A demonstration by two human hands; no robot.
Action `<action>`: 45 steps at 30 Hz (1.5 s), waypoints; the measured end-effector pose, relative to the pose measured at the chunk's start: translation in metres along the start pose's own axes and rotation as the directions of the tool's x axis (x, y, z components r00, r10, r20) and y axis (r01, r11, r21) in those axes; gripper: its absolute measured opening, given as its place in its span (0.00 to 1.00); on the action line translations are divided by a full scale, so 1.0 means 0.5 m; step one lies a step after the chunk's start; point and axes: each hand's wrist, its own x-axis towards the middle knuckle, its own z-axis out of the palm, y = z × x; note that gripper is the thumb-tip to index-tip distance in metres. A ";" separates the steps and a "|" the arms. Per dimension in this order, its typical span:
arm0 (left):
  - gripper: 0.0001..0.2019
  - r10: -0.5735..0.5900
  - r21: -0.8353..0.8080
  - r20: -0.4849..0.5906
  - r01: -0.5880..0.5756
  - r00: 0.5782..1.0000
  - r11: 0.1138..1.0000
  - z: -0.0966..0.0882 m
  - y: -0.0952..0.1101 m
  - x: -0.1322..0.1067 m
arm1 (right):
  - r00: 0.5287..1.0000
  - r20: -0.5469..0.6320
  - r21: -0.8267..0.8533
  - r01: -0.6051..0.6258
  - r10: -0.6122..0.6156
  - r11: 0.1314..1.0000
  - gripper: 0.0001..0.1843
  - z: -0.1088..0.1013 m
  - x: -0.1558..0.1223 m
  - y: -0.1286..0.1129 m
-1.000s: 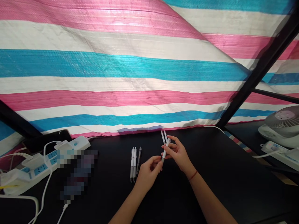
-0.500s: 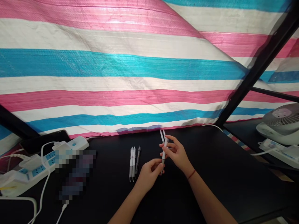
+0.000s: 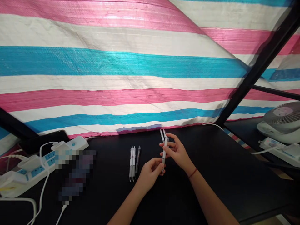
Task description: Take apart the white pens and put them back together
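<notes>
My right hand (image 3: 175,150) grips a slim white pen (image 3: 164,153) upright between its thumb and fingers. My left hand (image 3: 149,172) sits just below, its fingertips at the pen's lower end. Behind the right fingers, a pair of pen ends (image 3: 163,134) stick up; I cannot tell whether they are held or lying on the table. To the left of my left hand, a pair of white pens (image 3: 132,163) and a dark pen (image 3: 138,160) lie side by side on the black table (image 3: 211,178).
A white power strip (image 3: 32,170) with plugs and cables lies at the left, beside a pixelated object (image 3: 76,175) and a dark flat device (image 3: 44,142). A fan (image 3: 281,120) and another power strip (image 3: 274,150) stand at the right, before a striped tarp (image 3: 117,62).
The held pen has swung from leaning right to nearly upright. My hands have shifted slightly left, and the whole scene sits a little higher in the view.
</notes>
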 end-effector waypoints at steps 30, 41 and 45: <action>0.15 -0.082 -0.073 0.078 0.088 0.994 0.993 -0.007 -0.001 -0.001 | 0.992 0.125 -0.010 -0.036 0.037 0.999 0.25 -0.006 0.001 0.004; 0.14 -0.057 0.007 0.060 0.057 0.997 0.998 -0.009 -0.002 0.002 | 0.995 0.096 0.008 0.005 -0.006 1.000 0.27 -0.005 -0.001 0.006; 0.15 -0.072 0.023 0.064 0.071 0.995 0.997 -0.008 0.004 0.001 | 0.994 0.113 0.011 0.000 -0.001 1.000 0.26 -0.004 -0.001 0.002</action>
